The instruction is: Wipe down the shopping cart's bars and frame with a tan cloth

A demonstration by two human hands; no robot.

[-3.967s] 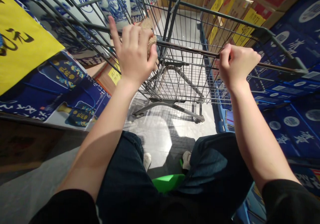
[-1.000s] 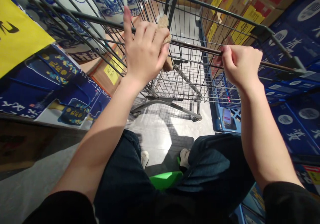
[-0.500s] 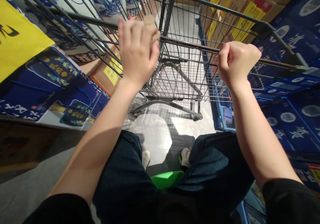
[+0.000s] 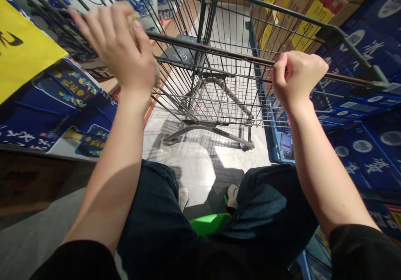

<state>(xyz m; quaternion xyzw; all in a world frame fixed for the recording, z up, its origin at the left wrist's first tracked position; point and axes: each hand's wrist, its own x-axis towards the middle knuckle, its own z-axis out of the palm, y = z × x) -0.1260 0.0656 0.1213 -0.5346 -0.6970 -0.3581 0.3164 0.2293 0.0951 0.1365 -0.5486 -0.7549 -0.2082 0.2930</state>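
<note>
A dark metal shopping cart (image 4: 228,100) stands before me, its wire basket facing away. My right hand (image 4: 299,77) is wrapped in a fist round the right part of its rusty handle bar (image 4: 219,52). Over the left part of the same bar, my left hand (image 4: 117,46) presses a tan cloth (image 4: 134,20) against it, fingers curving over the far side. Most of the cloth is hidden under the palm, with a bit showing below by the wrist. The left fingers are slightly blurred.
Blue-and-white jars (image 4: 134,0) stand behind the cart at left, near a yellow sign (image 4: 28,50) over blue printed boxes. Stacked blue cartons (image 4: 363,146) and a blue pallet (image 4: 275,146) line the right. Between my legs shows a green seat (image 4: 209,223).
My left hand has slid left along the bar with the cloth, uncovering the bar's middle and a dark grey panel behind it. My right hand has stayed in place.
</note>
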